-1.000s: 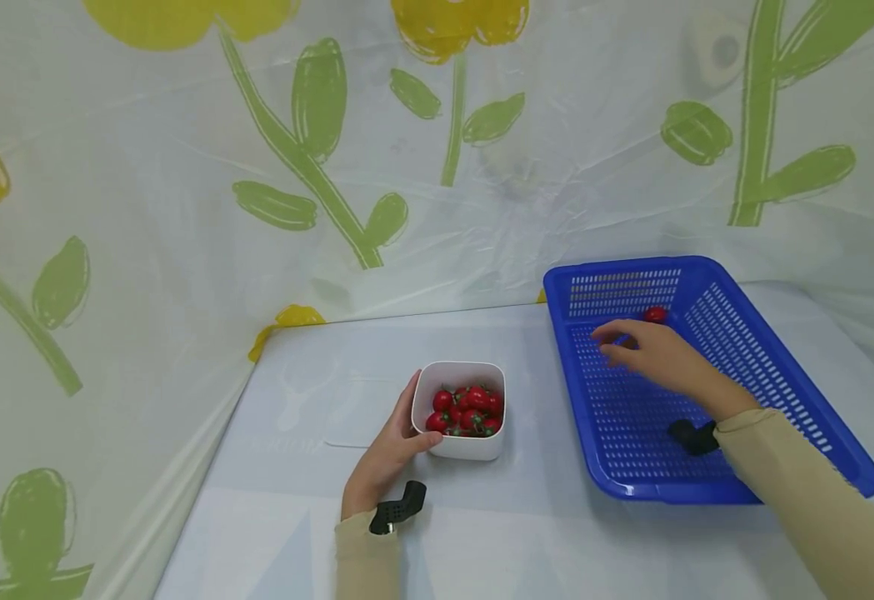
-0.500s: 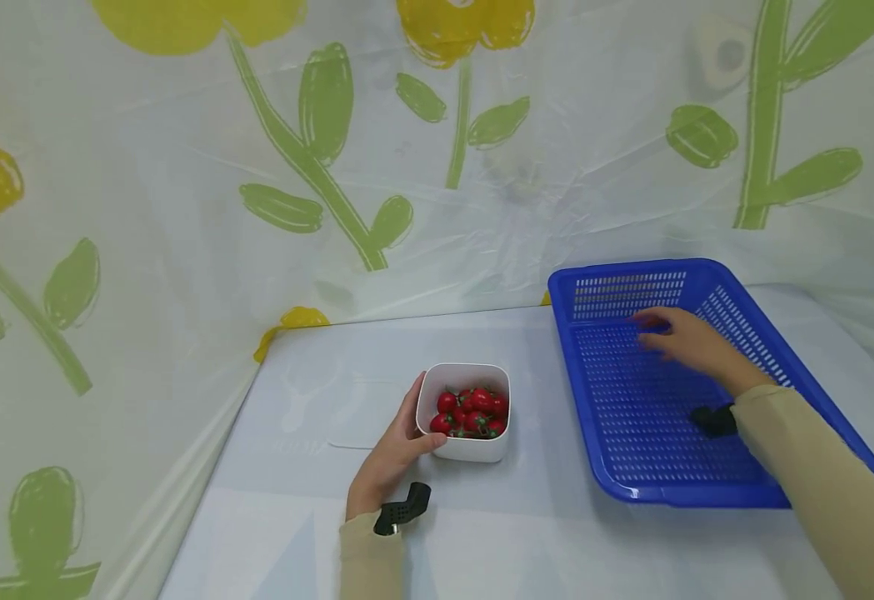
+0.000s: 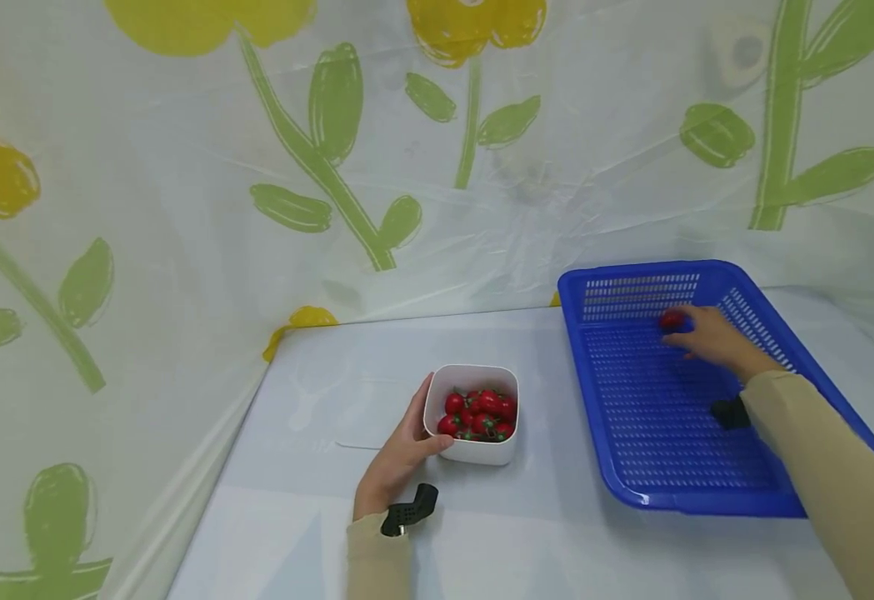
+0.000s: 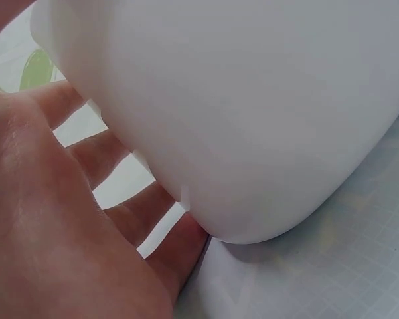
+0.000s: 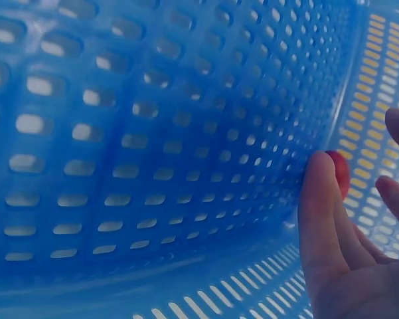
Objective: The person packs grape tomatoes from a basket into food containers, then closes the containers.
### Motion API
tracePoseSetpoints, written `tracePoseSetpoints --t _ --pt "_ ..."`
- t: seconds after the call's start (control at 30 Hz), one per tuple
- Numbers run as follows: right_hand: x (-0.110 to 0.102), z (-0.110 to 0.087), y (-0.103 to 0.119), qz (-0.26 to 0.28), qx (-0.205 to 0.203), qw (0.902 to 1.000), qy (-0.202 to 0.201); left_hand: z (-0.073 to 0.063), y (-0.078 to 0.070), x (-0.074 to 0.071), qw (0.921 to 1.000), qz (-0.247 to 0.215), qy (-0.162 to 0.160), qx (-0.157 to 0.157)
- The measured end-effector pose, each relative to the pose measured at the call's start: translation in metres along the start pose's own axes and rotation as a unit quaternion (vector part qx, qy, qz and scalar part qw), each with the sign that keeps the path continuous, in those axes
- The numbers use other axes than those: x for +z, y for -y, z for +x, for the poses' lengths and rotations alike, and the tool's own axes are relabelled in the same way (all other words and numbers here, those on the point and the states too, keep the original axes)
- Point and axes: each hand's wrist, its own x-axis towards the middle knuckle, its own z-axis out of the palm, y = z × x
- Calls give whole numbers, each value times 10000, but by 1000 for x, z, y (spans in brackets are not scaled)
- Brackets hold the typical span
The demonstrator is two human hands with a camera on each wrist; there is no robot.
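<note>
My left hand point(image 3: 399, 458) grips a white square plastic container point(image 3: 479, 452), its thumb at the near rim and its fingers along the left side. Several red cherry tomatoes point(image 3: 487, 402) with green stems lie inside. In the left wrist view, the fingers of the left hand point(image 4: 60, 206) meet the wall of the container point(image 4: 245, 113). My right hand point(image 3: 717, 340) is inside the blue basket, beside a single red tomato point(image 3: 671, 320) at its far end. The right wrist view has that tomato point(image 5: 341, 174) partly hidden behind a digit of the right hand point(image 5: 345, 259), with the other fingers spread apart.
The blue slotted basket point(image 3: 624, 493) stands on the right of the white table point(image 3: 541, 533), with a gap between it and the container. Behind the table hangs a flower-printed sheet point(image 3: 204, 225). Black wrist cameras point(image 3: 412, 509) sit at both cuffs.
The right hand has moved right and farther back in the basket, reaching the lone tomato. The left hand keeps its hold on the container. The whole head view has shifted slightly.
</note>
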Motion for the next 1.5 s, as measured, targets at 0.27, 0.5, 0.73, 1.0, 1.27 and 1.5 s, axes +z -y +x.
tracePoseSetpoints --t 0.27,0.5,0.73,1.0,1.27,1.5 --pt "-2 8 -7 -45 150 9995 264 0 1 2 9999 -87 -76 -16" --pt "3 14 -8 37 103 9989 453 -6 -21 9 9999 -60 -81 -79" --pt "9 14 0 -535 -624 9964 186 -6 -22 9 10000 -75 -27 -40" --pt "15 18 4 -1370 -755 9876 124 -5 -23 9 10000 4 -21 -38" --pt "9 14 6 -1619 -776 9836 160 -4 -25 9 9998 13 176 -16" --pt "7 10 21 -1568 -934 9832 0 -5 -24 8 10000 -37 14 -79"
